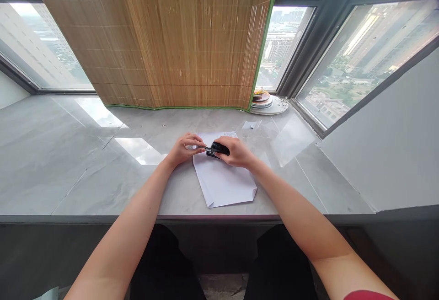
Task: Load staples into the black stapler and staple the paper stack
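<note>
A black stapler (pixel 220 148) is above the upper part of some white paper sheets (pixel 228 183) on the grey marble sill. My right hand (pixel 235 152) is wrapped round its body from the right. From the left, my left hand (pixel 187 149) pinches at the stapler's metal front end, thumb and forefinger pressed together; whether a small piece is between them is too small to tell. The sheets lie slightly askew with folded lower corners, and faint writing shows at their top edge.
Behind my hands a bamboo blind (pixel 178 39) with green edging hangs down to the sill (pixel 85 172). Stacked plates (pixel 270 105) stand at the back right by the window. A small dark piece (pixel 252 126) lies on a pale scrap beyond the paper.
</note>
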`<state>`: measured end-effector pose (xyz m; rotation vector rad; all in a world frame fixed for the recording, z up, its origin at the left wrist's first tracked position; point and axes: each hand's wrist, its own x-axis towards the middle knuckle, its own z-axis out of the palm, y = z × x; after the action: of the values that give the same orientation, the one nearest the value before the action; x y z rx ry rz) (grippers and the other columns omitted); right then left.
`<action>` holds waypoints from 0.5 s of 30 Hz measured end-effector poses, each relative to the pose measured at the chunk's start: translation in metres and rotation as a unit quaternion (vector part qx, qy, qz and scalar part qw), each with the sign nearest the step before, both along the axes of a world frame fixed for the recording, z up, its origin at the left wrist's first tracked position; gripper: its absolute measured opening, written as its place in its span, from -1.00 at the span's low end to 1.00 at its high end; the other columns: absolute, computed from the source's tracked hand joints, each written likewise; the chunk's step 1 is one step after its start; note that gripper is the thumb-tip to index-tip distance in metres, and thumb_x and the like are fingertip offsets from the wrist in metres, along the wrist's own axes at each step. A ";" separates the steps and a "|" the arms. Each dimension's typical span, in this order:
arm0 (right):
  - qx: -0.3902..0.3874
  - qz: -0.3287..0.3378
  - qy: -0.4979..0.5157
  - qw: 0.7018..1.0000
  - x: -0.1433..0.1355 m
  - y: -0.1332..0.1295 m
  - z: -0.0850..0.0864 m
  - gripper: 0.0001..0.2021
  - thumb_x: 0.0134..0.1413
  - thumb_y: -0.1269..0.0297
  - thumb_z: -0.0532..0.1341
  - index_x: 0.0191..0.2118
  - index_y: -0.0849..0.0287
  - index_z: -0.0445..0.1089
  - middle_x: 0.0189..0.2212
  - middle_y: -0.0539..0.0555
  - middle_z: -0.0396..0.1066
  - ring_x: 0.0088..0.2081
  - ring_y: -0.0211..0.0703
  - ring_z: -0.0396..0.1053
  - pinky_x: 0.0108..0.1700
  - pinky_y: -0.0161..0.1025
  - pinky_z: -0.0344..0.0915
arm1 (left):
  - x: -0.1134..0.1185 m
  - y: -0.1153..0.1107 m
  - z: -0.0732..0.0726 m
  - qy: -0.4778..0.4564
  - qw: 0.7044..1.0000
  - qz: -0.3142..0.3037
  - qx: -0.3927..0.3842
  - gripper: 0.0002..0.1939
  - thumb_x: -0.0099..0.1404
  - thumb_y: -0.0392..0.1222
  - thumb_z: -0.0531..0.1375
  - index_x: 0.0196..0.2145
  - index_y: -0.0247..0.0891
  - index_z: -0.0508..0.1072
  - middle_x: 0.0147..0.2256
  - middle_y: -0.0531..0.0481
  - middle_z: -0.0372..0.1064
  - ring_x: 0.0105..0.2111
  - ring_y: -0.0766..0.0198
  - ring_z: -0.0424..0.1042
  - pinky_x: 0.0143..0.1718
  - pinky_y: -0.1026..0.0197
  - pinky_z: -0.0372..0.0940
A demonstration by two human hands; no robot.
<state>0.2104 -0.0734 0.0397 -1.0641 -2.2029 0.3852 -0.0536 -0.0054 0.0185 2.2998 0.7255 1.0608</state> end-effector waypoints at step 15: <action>0.007 -0.003 -0.023 1.000 0.000 0.002 -0.002 -0.78 0.21 0.36 0.33 -0.03 0.11 0.49 -0.12 0.11 0.58 -0.12 -0.03 0.48 -0.15 -0.19 0.25 | 0.002 0.002 0.002 -0.012 0.999 0.001 -0.046 -0.71 0.34 0.17 0.39 -0.20 -0.06 0.74 -0.21 -0.10 0.61 -0.14 0.11 0.50 -0.12 0.06 0.35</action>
<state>0.2100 -0.0714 0.0374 -1.0825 -2.2378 0.3458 -0.0520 -0.0035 0.0201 2.2062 0.7509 1.0323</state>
